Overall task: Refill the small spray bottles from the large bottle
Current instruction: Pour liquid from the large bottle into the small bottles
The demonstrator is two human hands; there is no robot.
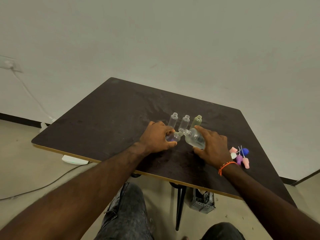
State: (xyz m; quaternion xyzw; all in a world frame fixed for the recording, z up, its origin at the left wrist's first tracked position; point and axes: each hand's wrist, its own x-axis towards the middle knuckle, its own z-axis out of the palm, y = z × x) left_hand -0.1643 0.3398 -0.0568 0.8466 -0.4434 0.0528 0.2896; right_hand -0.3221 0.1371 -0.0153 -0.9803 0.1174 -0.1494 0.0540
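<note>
Dark table (110,108) taken as landmark. Near its front edge, a small clear spray bottle (174,137) is gripped in the left hand (156,137), fingers curled round its body, neck tilted rightward. The large clear bottle (194,139) is held tilted in the right hand (213,148), fingers and thumb clamped on its body; its mouth is seen touching the small bottle's mouth. Loose spray pump heads (239,157), pink, purple and blue, are noted at the table's right side. Farther back, three uncapped small bottles stand upright in a row: two clear (173,120) (184,122), one greenish (196,121).
</note>
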